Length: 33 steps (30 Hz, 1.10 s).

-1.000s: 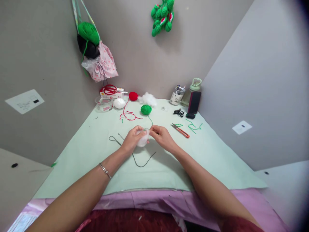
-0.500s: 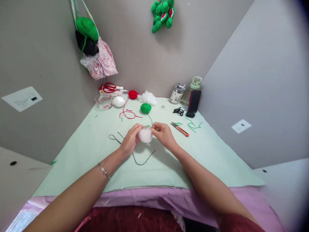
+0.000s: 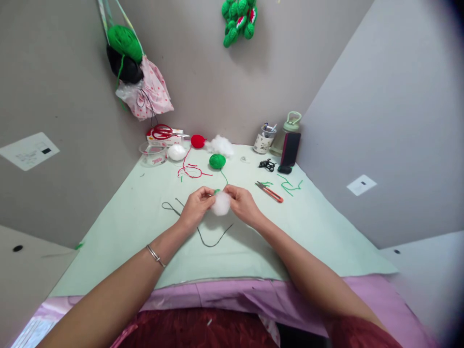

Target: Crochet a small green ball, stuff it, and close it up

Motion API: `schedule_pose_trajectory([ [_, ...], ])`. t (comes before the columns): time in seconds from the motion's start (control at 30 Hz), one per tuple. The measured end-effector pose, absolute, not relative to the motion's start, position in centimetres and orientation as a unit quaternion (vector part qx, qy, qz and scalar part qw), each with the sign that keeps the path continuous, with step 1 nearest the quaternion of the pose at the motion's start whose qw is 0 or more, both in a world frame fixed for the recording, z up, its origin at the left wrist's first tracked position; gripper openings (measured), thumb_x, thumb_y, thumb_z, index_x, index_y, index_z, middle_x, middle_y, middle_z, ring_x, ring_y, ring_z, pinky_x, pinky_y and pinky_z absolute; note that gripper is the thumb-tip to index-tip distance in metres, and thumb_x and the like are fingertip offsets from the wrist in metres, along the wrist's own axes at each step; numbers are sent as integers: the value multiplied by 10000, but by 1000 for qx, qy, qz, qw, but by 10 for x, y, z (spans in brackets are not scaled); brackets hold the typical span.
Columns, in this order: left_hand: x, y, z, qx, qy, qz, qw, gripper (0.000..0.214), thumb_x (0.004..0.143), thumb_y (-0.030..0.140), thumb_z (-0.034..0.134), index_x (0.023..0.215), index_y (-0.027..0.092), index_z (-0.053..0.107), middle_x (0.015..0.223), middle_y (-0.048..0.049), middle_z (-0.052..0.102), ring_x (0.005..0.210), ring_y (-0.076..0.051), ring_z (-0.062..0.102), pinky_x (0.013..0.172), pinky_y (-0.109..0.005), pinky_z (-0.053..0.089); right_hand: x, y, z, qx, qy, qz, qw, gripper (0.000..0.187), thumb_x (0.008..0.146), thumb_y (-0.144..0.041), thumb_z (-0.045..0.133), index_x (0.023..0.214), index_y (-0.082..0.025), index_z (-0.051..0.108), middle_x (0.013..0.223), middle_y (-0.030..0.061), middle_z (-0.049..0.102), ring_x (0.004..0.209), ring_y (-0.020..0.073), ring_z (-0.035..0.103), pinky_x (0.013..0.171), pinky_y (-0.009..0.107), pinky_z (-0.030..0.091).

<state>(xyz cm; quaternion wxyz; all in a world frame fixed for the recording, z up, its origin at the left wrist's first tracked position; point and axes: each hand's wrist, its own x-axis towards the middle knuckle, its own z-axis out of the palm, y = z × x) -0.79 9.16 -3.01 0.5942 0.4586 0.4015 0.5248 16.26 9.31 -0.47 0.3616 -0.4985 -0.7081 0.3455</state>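
Between my two hands, over the middle of the table, is a white tuft of fluffy stuffing (image 3: 221, 204) with a small green yarn piece (image 3: 217, 191) at its top. My left hand (image 3: 197, 205) pinches it from the left. From the right, my right hand (image 3: 243, 202) holds it with closed fingertips. A green strand runs from behind my fingers back to the green yarn ball (image 3: 217, 161). Most of the green piece is hidden by my fingers and the fluff. A dark looped cord (image 3: 210, 245) lies on the table, partly under my left hand.
Orange thread snips (image 3: 268, 192) and green yarn scraps (image 3: 290, 185) lie to the right. Behind are a red yarn ball (image 3: 198, 141), white fluff (image 3: 220, 146), a white yarn ball (image 3: 177, 152), a plastic tub (image 3: 152, 155), red-handled scissors (image 3: 162, 132), a pen cup (image 3: 264, 141), a bottle (image 3: 290, 126) and a phone (image 3: 290, 149).
Both hands have shifted their hold on the fluff. My left fingertips now pinch near the green piece, and the tuft sits slightly further right. The whole view has shifted a little.
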Motion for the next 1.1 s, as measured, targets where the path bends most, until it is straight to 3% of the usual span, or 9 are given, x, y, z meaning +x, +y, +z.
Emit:
schedule_pose_trajectory([
  [0.23,-8,95,-33,464,413,567,541,338,646,313,797,712,221,478,872,-7,695,770,-157,605,703,-260,467,148,84,1,-465,-721,385,339,146,805,-347,577,743,-221,536,590,-71,408,579,119,352,550,258,270],
  [0.4,-5,87,-30,472,401,561,549,256,682,278,755,743,221,513,845,4,665,767,-153,584,684,-244,453,149,96,-11,-512,-683,360,377,150,774,-328,546,674,-223,507,563,-65,379,556,116,321,533,263,247],
  [0.53,-5,82,-27,472,387,543,577,231,771,385,719,786,213,565,793,9,626,707,-148,562,644,-246,448,154,97,-10,-528,-683,330,382,139,757,-297,577,661,-223,507,583,-52,420,589,124,360,562,264,257],
  [0.83,-12,94,-30,480,395,532,575,277,653,297,797,745,203,553,745,21,634,664,-132,550,637,-244,435,158,84,4,-464,-743,354,328,42,788,-261,543,808,-227,559,598,-75,420,602,128,374,594,262,286],
  [0.97,-9,94,-31,471,408,569,537,264,685,244,736,736,222,478,813,20,667,763,-145,587,703,-243,455,150,81,4,-460,-740,367,325,96,823,-298,532,768,-221,551,589,-69,444,585,121,372,572,261,284],
  [1.1,-5,90,-29,468,407,571,538,253,727,279,718,776,233,474,752,41,616,682,-134,550,630,-231,425,145,85,-3,-504,-710,344,352,164,808,-320,569,689,-223,513,576,-59,444,578,118,373,561,259,266],
])
